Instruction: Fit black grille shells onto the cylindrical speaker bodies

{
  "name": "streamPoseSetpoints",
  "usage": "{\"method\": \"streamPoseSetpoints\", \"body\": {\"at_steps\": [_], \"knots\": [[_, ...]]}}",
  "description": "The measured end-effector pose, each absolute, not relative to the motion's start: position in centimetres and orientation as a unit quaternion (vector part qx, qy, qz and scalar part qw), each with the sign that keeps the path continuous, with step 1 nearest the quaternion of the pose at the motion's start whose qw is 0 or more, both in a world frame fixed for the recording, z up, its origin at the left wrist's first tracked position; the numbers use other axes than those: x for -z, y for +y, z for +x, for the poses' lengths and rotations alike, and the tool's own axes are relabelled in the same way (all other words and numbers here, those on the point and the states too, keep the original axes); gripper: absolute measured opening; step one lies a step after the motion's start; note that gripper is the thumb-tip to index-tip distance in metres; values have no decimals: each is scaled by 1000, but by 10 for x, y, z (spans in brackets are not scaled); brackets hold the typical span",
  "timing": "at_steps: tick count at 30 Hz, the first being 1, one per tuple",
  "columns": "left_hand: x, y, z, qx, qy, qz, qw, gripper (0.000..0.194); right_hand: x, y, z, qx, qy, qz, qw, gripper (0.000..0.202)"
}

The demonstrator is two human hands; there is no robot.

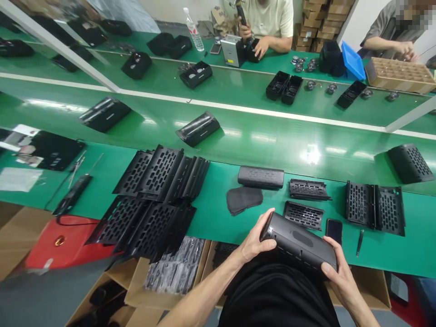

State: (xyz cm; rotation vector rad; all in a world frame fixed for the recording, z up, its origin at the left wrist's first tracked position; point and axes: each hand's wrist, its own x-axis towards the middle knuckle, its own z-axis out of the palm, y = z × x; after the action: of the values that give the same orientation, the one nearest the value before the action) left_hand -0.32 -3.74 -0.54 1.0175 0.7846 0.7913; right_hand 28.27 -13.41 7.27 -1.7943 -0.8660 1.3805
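Hands [255,240] amid perforated grilles [303,214]

2 hands [254,243], 1 speaker body [298,243], 1 phone [334,230], 1 pen [359,242].

This is looking like a factory assembly line for small electronics. A long green counter [238,213] is running alongside a glossy green conveyor belt [259,141] that is carrying black speaker housings [197,129]. Stacks of perforated black grilles [153,200] are lying in rows. Across the belt, two seated workers [269,22] are handling parts, with cardboard boxes [316,22] piling up behind them.
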Motion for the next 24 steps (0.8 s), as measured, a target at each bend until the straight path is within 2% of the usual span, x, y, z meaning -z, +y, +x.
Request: {"method": "streamPoseSetpoints", "body": {"at_steps": [3, 6, 9, 15, 19, 24], "knots": [[16, -41, -4, -344, 341, 430, 762, 103, -75, -151, 281, -471, -388, -729, 310, 86], [27, -49, -5, -338, 335, 359, 803, 94, -81, -167, 274, -468, -406, -732, 284, 97], [30, -58, -5, -329, 330, 336, 819, 91, -86, -181, 263, -476, -380, -730, 310, 101], [30, -82, 2, -328, 374, 344, 796, 87, -79, -200, 260, -512, -321, -713, 356, 89], [35, -97, 6, -309, 394, 334, 798, 93, -62, -207, 276, -552, -290, -700, 347, 90], [33, -118, 17, -292, 355, 337, 822, 111, -37, -225, 302, -645, -184, -638, 379, 84]]}}
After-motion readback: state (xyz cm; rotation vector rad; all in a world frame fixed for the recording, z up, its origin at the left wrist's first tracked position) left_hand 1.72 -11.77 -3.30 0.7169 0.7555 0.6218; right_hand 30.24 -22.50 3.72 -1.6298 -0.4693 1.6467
